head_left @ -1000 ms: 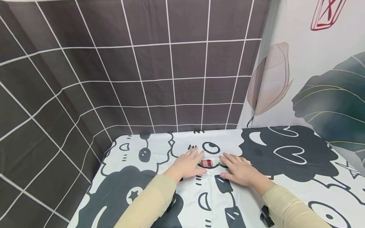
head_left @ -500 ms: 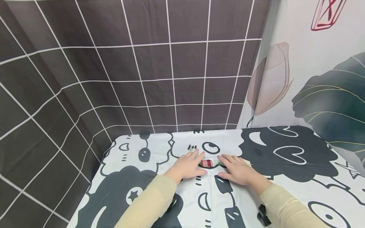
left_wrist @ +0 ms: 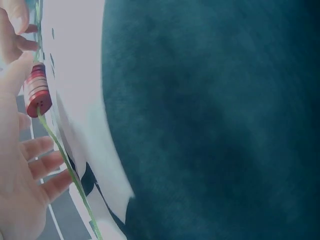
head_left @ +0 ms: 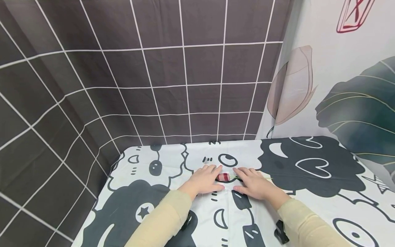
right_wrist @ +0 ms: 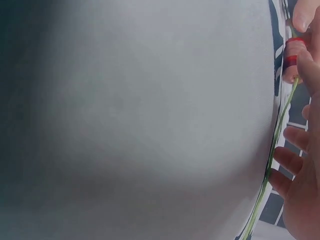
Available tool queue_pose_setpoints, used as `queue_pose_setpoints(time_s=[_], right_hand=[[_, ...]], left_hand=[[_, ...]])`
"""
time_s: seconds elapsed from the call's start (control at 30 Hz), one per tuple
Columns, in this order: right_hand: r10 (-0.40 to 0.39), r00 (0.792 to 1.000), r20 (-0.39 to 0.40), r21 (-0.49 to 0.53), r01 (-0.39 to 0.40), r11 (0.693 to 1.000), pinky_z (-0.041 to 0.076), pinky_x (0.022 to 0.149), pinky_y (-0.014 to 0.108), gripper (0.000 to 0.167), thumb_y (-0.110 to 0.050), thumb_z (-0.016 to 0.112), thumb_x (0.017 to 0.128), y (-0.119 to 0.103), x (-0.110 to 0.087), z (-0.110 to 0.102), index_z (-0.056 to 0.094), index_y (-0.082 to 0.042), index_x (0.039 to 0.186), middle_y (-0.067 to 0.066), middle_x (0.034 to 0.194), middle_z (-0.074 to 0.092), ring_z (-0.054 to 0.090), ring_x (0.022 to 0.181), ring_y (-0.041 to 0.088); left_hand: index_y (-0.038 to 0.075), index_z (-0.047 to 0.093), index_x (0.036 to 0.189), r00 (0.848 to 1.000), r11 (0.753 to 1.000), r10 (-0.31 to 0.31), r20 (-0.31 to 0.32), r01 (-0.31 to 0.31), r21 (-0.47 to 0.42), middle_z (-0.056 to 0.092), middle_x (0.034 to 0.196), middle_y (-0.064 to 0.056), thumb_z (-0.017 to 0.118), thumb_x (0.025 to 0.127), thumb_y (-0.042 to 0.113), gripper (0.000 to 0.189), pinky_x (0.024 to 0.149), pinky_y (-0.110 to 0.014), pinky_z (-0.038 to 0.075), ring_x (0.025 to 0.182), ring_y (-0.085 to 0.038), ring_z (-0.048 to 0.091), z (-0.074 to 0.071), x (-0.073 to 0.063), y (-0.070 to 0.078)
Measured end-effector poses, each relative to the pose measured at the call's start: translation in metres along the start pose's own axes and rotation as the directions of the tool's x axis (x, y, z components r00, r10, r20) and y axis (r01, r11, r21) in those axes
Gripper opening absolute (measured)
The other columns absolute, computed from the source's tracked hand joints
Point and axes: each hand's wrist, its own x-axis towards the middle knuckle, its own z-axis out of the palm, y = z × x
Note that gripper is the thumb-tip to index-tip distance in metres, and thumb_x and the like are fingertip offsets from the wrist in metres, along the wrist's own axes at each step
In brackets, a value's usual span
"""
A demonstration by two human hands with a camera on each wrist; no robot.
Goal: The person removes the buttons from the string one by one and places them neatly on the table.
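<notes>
A short stack of red and pink buttons (head_left: 223, 177) lies on the patterned cloth, threaded on a green string (left_wrist: 75, 177). In the left wrist view, holes show on the end button of the stack (left_wrist: 38, 92). My left hand (head_left: 202, 180) rests just left of the buttons with relaxed, spread fingers. To their right, my right hand (head_left: 254, 184) lies over the string, its fingers also loosely extended. The string (right_wrist: 273, 150) runs along its fingers in the right wrist view. Neither hand grips anything. Parts of the string under the hands are hidden.
White cloth (head_left: 243, 151) with dark cartoon prints covers the table. A dark gridded curtain (head_left: 154, 85) hangs behind and to the left, and a leaf-print curtain (head_left: 339, 85) at right. A black object (head_left: 280, 232) sits by the right sleeve.
My right hand has slid slightly left, closer to the buttons, and a bit more string shows on its right. The left hand has stayed nearly still.
</notes>
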Motion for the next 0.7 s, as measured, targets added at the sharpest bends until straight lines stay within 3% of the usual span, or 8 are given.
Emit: queue_pose_setpoints(time_s=[0.4,0.7], right_hand=[[0.01,1.0,-0.021,0.025,-0.01,1.0,0.038,0.086,0.05,0.071,-0.052,0.057,0.087,-0.004,0.008,0.001,0.043,-0.003,0.137,0.014,0.116,0.048,0.047,0.102,0.031],[0.013,1.0,-0.013,0.069,-0.012,0.998,0.04,0.081,0.044,0.073,-0.051,0.06,0.085,-0.004,0.013,0.001,0.045,-0.001,0.135,0.01,0.108,0.048,0.046,0.092,0.023]], left_hand=[[0.017,0.032,0.145,0.999,0.999,0.026,-0.024,-0.027,-0.04,0.047,0.129,-0.005,0.05,0.088,0.06,0.074,0.097,-0.035,0.037,0.117,-0.019,0.044,0.002,0.002,-0.005],[0.011,0.039,0.14,0.999,0.994,0.01,-0.032,-0.013,-0.109,0.048,0.13,-0.006,0.054,0.089,0.053,0.069,0.099,-0.033,0.036,0.119,-0.02,0.045,0.003,0.006,-0.005]])
